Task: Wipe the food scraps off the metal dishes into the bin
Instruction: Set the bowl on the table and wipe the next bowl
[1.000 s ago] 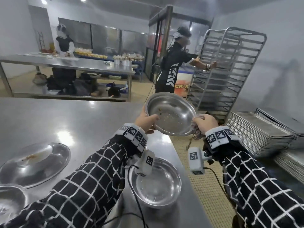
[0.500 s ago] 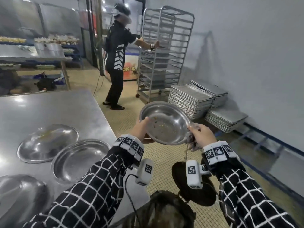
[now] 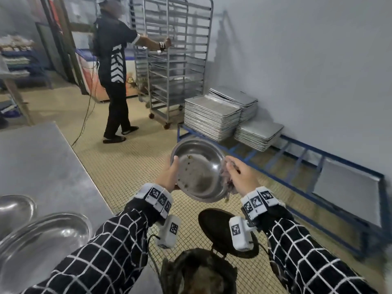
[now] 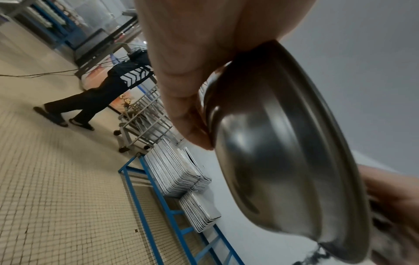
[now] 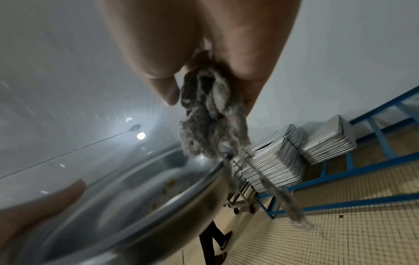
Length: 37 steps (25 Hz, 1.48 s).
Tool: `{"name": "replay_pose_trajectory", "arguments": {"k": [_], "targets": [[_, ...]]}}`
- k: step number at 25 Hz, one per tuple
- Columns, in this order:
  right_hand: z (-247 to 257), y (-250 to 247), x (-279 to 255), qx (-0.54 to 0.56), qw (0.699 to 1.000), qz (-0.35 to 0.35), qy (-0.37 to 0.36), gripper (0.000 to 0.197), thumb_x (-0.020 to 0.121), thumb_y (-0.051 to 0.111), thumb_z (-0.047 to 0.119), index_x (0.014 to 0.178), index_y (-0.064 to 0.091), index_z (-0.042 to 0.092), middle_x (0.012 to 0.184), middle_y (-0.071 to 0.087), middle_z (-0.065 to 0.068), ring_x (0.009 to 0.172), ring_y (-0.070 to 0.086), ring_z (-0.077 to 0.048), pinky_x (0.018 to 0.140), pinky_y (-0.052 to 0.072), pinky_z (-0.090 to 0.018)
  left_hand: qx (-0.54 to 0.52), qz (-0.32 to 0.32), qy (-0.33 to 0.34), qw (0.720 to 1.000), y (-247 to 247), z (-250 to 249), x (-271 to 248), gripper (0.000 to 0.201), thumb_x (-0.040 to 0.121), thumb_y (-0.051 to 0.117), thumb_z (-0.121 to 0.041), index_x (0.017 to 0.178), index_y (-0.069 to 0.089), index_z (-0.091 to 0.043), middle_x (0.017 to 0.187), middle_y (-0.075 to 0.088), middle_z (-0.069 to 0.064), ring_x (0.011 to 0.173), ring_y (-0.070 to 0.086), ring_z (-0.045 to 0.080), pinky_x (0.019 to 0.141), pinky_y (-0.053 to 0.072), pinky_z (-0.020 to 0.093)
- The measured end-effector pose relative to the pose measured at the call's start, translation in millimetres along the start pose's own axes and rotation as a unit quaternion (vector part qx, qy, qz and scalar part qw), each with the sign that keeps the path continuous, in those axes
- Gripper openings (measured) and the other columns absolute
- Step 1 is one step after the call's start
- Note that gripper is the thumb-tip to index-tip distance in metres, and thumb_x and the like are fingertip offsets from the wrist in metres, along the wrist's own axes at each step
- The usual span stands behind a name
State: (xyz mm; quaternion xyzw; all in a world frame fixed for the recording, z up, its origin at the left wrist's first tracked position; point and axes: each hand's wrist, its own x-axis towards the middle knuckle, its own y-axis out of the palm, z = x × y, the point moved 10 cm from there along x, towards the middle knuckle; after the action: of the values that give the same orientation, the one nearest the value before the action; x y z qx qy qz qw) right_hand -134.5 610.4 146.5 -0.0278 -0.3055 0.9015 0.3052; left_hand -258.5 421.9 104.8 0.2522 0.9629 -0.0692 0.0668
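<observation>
My left hand grips the left rim of a round metal dish, thumb over the rim and fingers on the underside. The dish is tilted toward me over the floor, with small food scraps stuck inside. At the dish's right rim my right hand clutches a bunched grey rag; the rag hangs from my fingers just above the dish. Below the hands sits the dark bin, its round black lid swung open.
The steel table at left carries more metal dishes. A person pushes a tall tray rack at the back. Stacked baking trays rest on a low blue frame along the right wall.
I have turned right, away from the table. The dish has been carried over the bin and tilted more steeply, and my right hand with the rag has risen to the dish's right rim.
</observation>
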Motion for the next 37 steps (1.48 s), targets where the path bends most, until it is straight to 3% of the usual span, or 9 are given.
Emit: {"name": "replay_pose_trajectory", "arguments": {"k": [3,8,12,15,18,25,29,33,37], "targets": [[14,19,30,-0.095,0.993,-0.006,-0.066,0.039,0.098,0.049,0.018,0.136,0.051,0.015,0.127,0.060,-0.003,0.116,0.055,-0.017,0.093,0.037,-0.019,0.064,0.051,0.019,0.996,11,-3,24,0.082,0.071,0.028,-0.088,0.142,0.021,-0.047,0.136,0.053,0.013,0.120,0.053,0.037,0.102,0.041,0.057],[7,39,56,-0.201,0.978,0.017,-0.059,0.046,0.099,0.044,0.023,0.145,0.038,0.018,0.120,0.061,-0.010,0.109,0.057,-0.025,0.085,0.039,-0.023,0.127,0.102,0.045,0.986,28,-5,48,0.068,0.080,0.027,-0.082,0.142,0.018,-0.054,0.137,0.052,-0.001,0.126,0.047,0.026,0.112,0.026,0.054],[17,71,47,-0.157,0.974,0.072,-0.147,0.041,0.093,0.051,0.009,0.134,0.052,0.011,0.136,0.052,-0.009,0.126,0.047,-0.023,0.108,0.029,-0.025,0.084,0.133,0.059,0.986,44,-7,55,0.046,0.089,0.036,-0.068,0.131,0.037,-0.050,0.127,0.058,0.000,0.120,0.054,0.022,0.105,0.040,0.047],[23,94,26,-0.175,0.946,0.161,-0.220,0.037,0.088,0.052,-0.002,0.124,0.060,0.004,0.130,0.052,-0.016,0.118,0.048,-0.030,0.101,0.036,-0.029,0.042,0.152,0.053,0.986,54,-8,53,0.033,0.099,0.032,-0.046,0.131,0.037,-0.041,0.129,0.055,0.003,0.119,0.053,0.020,0.101,0.045,0.038],[16,99,8,-0.197,0.922,0.199,-0.266,0.032,0.087,0.055,0.001,0.117,0.065,0.005,0.134,0.051,-0.009,0.121,0.048,-0.022,0.104,0.019,-0.009,0.045,0.142,0.025,0.989,52,3,58,0.052,0.096,0.031,-0.055,0.145,0.020,-0.040,0.142,0.042,0.001,0.128,0.043,0.020,0.105,0.039,0.037],[10,28,71,-0.149,0.962,0.035,-0.224,0.029,0.090,0.058,0.014,0.118,0.065,0.013,0.122,0.057,-0.005,0.109,0.055,-0.018,0.094,0.043,-0.027,0.069,0.104,0.014,0.992,37,15,71,0.085,0.069,0.039,-0.088,0.144,0.019,-0.051,0.132,0.058,0.003,0.118,0.056,0.024,0.109,0.036,0.049],[-18,52,85,-0.235,0.946,0.153,-0.161,0.032,0.095,0.050,0.036,0.125,0.057,0.027,0.134,0.045,0.003,0.118,0.049,-0.018,0.098,0.038,-0.032,0.050,0.110,0.056,0.991,42,-1,67,0.068,0.078,0.040,-0.078,0.138,0.030,-0.049,0.126,0.060,0.003,0.112,0.060,0.023,0.101,0.045,0.047],[-45,79,64,-0.302,0.916,0.204,-0.165,0.041,0.099,0.040,0.029,0.139,0.045,0.027,0.147,0.037,0.003,0.131,0.040,-0.023,0.108,0.033,-0.034,0.039,0.090,0.109,0.989,39,-22,55,0.035,0.093,0.035,-0.058,0.127,0.034,-0.059,0.119,0.060,0.003,0.102,0.065,0.028,0.087,0.055,0.049],[-44,92,46,-0.271,0.920,0.221,-0.175,0.041,0.097,0.044,0.014,0.136,0.049,0.023,0.145,0.041,0.001,0.129,0.041,-0.021,0.108,0.033,-0.028,0.120,0.098,0.195,0.968,49,-40,43,0.036,0.091,0.033,-0.057,0.127,0.032,-0.062,0.129,0.053,-0.003,0.115,0.056,0.025,0.089,0.052,0.052]]}}
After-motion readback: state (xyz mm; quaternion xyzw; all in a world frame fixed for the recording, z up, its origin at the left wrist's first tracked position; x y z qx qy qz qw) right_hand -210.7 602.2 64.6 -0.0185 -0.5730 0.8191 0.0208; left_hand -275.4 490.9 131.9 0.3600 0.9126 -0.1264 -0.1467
